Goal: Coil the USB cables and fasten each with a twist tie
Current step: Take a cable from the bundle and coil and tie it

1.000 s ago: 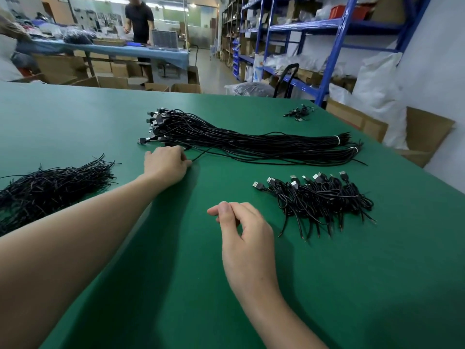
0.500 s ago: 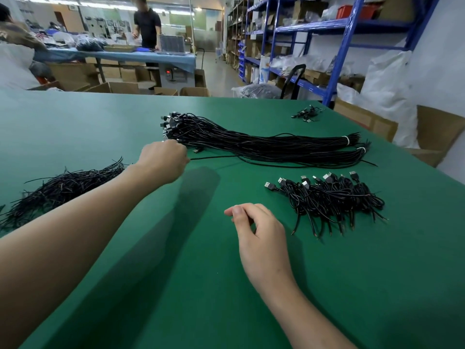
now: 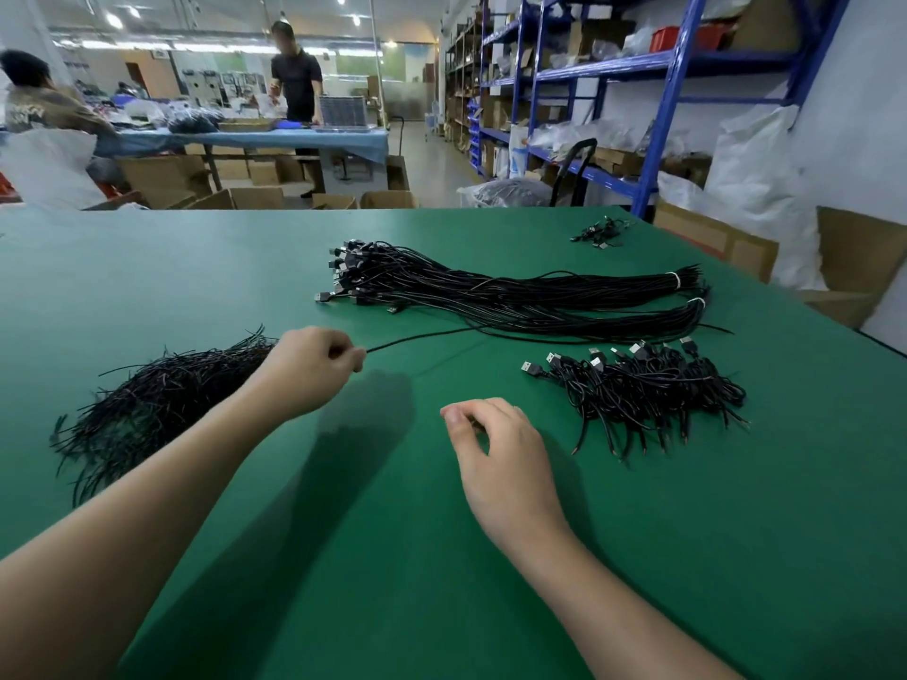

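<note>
There's the left hand (image 3: 314, 368), raised just off the green table (image 3: 343, 557), fingers curled tight round one black cable (image 3: 422, 338), its near end hidden in the fist. That cable runs off to the right and meets the long bundle of cables (image 3: 515, 296) lying across the middle of the table, plugs at its left end, white ties (image 3: 677, 279) round its right end. Beside the left wrist, on the outer side, lies a loose heap of black twist ties (image 3: 162, 390). The right hand (image 3: 495, 449) hovers low in front, thumb and fingers curled toward each other; whether anything is pinched there, I cannot tell. To its right sits the pile of coiled cables (image 3: 648, 385), and a small clump of cables (image 3: 601, 233) lies well apart near the far edge
</note>
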`<state>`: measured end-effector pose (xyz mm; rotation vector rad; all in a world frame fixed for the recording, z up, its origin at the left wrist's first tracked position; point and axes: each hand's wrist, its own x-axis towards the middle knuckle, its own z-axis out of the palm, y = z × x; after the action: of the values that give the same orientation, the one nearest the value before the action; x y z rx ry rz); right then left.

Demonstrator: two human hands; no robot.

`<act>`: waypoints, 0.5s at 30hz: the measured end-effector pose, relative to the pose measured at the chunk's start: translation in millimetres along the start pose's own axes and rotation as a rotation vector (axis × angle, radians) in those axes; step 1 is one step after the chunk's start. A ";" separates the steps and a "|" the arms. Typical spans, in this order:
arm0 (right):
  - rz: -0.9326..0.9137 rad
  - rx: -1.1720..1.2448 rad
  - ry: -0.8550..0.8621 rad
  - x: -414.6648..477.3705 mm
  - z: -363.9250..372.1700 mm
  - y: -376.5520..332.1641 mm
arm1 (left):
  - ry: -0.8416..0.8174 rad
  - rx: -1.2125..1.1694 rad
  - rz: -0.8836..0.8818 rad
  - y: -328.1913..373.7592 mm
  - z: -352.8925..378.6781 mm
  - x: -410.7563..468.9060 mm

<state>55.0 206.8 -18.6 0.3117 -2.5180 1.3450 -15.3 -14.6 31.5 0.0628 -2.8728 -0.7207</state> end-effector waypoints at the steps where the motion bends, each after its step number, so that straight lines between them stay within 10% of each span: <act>1: -0.025 -0.060 -0.040 6.3 -1.2 -3.7 | -0.016 -0.002 0.013 1.2 0.2 -4.2; 15: 0.460 -1.099 -0.515 190.3 -87.0 28.9 | -0.132 0.262 0.163 36.6 57.6 20.6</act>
<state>-121.4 283.4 68.8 -0.2016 -3.4191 -0.2490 -46.0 42.7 2.2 -0.1887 -3.0352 -0.3287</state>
